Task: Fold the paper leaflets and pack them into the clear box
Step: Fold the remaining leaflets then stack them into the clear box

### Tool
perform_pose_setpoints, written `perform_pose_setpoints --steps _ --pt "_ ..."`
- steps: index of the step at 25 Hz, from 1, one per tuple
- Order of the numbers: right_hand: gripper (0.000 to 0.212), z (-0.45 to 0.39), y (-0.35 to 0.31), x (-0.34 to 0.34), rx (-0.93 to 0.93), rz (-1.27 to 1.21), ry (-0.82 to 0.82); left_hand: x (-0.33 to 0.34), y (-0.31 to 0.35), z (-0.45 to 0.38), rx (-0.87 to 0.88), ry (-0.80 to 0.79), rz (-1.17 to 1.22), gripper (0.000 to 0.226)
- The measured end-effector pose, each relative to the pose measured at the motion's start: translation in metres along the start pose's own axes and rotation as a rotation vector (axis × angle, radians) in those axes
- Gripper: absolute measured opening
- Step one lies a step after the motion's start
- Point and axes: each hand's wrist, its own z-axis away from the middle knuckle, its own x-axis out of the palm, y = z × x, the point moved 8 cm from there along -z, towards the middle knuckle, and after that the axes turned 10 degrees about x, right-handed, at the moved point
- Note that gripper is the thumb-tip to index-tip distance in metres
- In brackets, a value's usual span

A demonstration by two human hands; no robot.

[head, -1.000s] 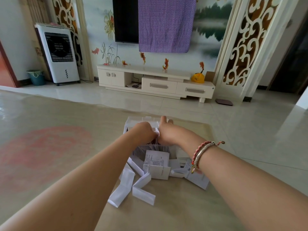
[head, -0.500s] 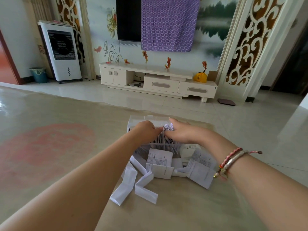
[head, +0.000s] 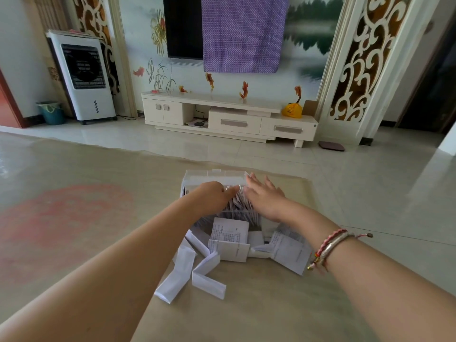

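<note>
The left hand (head: pixel 213 197) reaches into the clear box (head: pixel 214 177) on the table (head: pixel 259 312), its fingertips on the packed leaflets (head: pixel 237 206); whether it grips them I cannot tell. The right hand (head: pixel 265 196) lies flat with fingers spread over the box's right side. Loose folded leaflets (head: pixel 229 243) lie just in front of the box.

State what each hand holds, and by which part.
Right hand: nothing, fingers spread above the clear plastic box. Left hand: on the packed white folded leaflets; grip cannot be told.
</note>
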Motion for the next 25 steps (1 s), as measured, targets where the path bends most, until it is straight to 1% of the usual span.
perform_pose_setpoints --steps 2,3,6,9,11,12,14,16,19,22,25 --pt "0.05 -0.003 0.008 -0.008 0.005 -0.192 0.046 0.002 -0.003 -0.002 -0.001 0.016 -0.006 0.061" --pt "0.049 -0.003 0.011 -0.01 0.005 -0.19 0.067 0.002 -0.004 -0.004 -0.015 0.025 -0.003 0.061" --pt "0.05 0.0 0.011 -0.003 -0.044 0.023 0.061 0.003 -0.007 -0.008 -0.067 0.027 -0.01 0.063" --pt "0.053 0.003 0.004 0.007 -0.121 0.142 -0.009 0.004 -0.003 -0.007 -0.049 -0.033 -0.092 0.06" --pt "0.053 0.003 0.001 0.006 -0.129 0.212 -0.008 0.002 -0.004 -0.005 -0.079 0.0 -0.02 0.052" --pt "0.053 0.002 -0.002 0.003 -0.137 0.217 0.018 0.002 -0.005 -0.005 -0.094 0.007 0.011 0.051" --pt "0.051 0.002 -0.006 -0.007 -0.162 0.145 0.108 0.005 -0.006 -0.004 -0.091 -0.027 0.035 0.056" --pt "0.048 0.002 -0.012 -0.015 -0.207 0.036 0.165 0.004 -0.007 -0.001 -0.074 -0.026 0.073 0.063" --pt "0.045 0.0 -0.017 -0.017 -0.232 0.027 0.15 0.001 -0.009 0.001 -0.095 -0.076 0.074 0.059" --pt "0.045 -0.003 -0.02 -0.019 -0.231 0.046 0.158 0.0 -0.017 0.001 -0.152 -0.131 0.131 0.063" --pt "0.044 -0.007 -0.025 -0.023 -0.221 -0.025 0.181 0.0 -0.025 0.001 -0.188 -0.116 0.19 0.062"
